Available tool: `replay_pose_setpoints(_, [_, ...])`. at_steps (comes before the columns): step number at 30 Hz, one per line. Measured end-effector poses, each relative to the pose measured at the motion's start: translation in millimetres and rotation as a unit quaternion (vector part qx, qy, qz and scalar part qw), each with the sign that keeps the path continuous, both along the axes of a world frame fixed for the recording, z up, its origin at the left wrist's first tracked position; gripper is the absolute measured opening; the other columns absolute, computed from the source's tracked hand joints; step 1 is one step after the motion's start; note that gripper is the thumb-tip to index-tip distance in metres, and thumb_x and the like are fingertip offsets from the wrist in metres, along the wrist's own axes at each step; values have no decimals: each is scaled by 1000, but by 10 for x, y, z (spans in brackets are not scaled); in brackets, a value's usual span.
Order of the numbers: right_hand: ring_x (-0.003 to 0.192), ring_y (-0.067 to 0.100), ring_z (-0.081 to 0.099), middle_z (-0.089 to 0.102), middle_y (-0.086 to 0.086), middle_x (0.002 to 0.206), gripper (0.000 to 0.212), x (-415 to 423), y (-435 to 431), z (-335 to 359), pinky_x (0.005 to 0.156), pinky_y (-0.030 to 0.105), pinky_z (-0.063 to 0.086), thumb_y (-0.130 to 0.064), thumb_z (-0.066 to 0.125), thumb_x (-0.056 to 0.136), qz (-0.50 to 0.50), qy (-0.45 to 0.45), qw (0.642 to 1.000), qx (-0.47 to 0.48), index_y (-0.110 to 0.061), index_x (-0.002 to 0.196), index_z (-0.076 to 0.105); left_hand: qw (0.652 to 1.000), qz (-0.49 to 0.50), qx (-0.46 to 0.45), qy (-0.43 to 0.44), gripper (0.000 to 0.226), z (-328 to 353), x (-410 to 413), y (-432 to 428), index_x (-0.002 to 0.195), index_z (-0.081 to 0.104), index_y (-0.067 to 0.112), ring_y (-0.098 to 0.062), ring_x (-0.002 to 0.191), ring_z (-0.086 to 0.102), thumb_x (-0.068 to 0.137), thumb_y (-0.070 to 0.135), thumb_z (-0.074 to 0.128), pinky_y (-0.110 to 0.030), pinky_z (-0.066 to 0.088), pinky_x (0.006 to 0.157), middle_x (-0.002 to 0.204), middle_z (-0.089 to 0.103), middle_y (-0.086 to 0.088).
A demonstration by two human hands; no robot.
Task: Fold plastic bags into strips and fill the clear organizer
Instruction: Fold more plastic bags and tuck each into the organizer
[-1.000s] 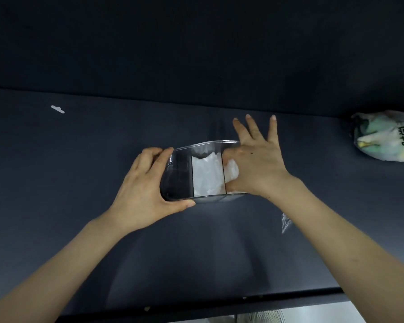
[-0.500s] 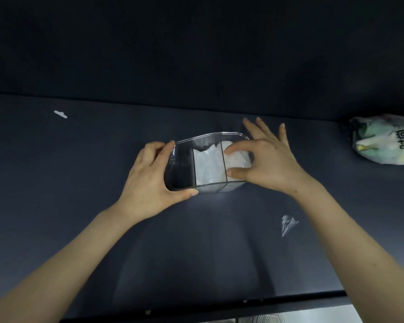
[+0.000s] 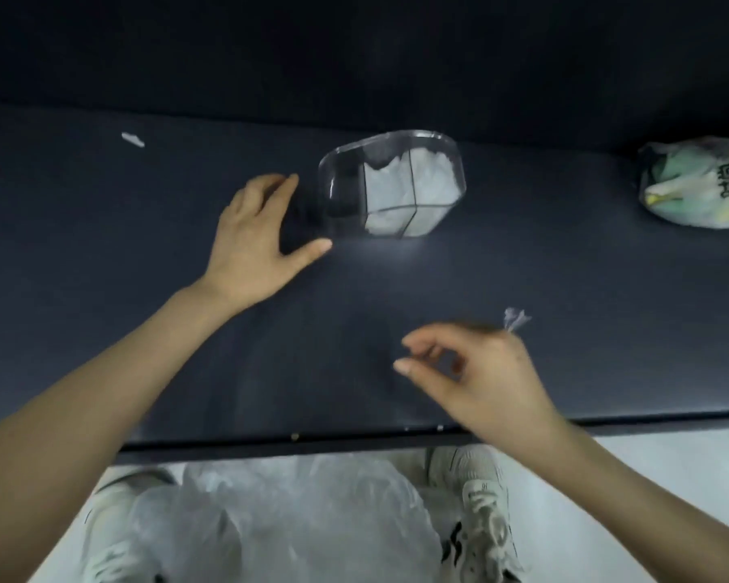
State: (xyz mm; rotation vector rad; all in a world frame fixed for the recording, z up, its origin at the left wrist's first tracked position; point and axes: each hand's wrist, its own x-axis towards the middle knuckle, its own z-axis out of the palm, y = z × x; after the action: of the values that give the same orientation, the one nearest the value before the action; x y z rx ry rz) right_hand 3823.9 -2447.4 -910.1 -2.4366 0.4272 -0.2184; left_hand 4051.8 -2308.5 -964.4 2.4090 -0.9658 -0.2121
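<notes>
The clear organizer stands on the dark table near its back edge. Its middle and right compartments hold folded white plastic bags; the left compartment looks empty. My left hand lies flat on the table just left of the organizer, fingers straight, thumb tip near its lower left corner. My right hand hovers above the table's front part, fingers loosely curled, holding nothing. A heap of clear plastic bags lies on the floor below the table edge.
A stuffed green and white printed bag sits at the table's far right. A small plastic scrap lies just beyond my right hand, another white scrap at the back left. Shoes show on the floor.
Both hands have let go of the organizer. My right hand pulled back toward the front edge; my left hand slid off to the left. The view tilted down, showing the floor.
</notes>
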Motion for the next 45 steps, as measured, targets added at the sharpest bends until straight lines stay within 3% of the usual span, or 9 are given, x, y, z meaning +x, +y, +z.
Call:
replay_pose_setpoints(7, [72,13,68,71,-6,97,38,-526,822,-688,56,25,54,-51,61,79,266,49,955,-124,-20,98,70,990,-27,80,-109,62,-487,-372,1055,133,54,1,-44,133,40,96,49,42,-58,36,106,141,47,-24])
replay_pose_setpoints(15, [47,18,56,65,8,115,101,-597,862,-1081,41,26,43,-55,90,42,309,160,902,-256,-15,129,55,987,-36,91,-127,60,-487,-372,1090,136,52,5,-41,137,36,97,48,40,-55,31,110,145,44,-21])
replay_pose_setpoints(18, [55,22,61,54,12,135,100,-555,868,-1169,47,30,48,-64,77,62,324,241,892,-203,-20,145,42,987,-29,87,-135,60,-500,-375,1084,137,51,5,-40,138,35,97,48,39,-54,29,111,145,44,-21])
replay_pose_setpoints(21, [97,22,60,41,3,143,84,-523,901,-1208,85,32,46,-51,60,88,343,358,867,-52,-29,154,12,987,-26,80,-137,60,-496,-391,1082,137,51,5,-40,137,36,97,48,39,-54,29,111,145,44,-21])
replay_pose_setpoints(28, [69,3,45,53,-9,86,42,-519,1026,-998,66,5,31,-29,69,87,213,294,924,120,-16,125,60,989,-25,80,-121,61,-513,-383,1093,137,51,5,-40,138,35,96,49,39,-53,28,111,145,44,-20])
replay_pose_setpoints(35, [51,1,50,53,-13,54,24,-191,969,-283,53,9,35,-21,82,74,134,234,932,244,-19,95,69,998,39,49,26,61,-238,-423,1026,138,53,15,-28,144,27,92,55,46,-36,18,116,150,40,-10])
replay_pose_setpoints(39, [51,8,54,65,2,65,24,99,851,115,54,20,44,-25,83,71,82,160,946,271,-36,84,66,942,85,-170,276,27,410,-605,934,111,65,30,-1,119,54,93,47,56,-19,39,105,122,63,13])
replay_pose_setpoints(42, [59,21,65,70,5,72,20,336,760,351,57,30,53,-24,83,70,38,95,951,292,-25,86,71,895,13,-255,365,47,868,-719,915,107,67,31,-4,108,63,80,65,49,-26,47,97,109,70,12])
replay_pose_setpoints(45, [58,20,65,70,4,73,20,582,651,481,55,31,55,-21,82,70,2,33,962,273,-27,84,69,905,-47,-210,367,66,1007,-792,898,120,57,43,2,113,58,66,80,56,-20,47,96,116,66,18])
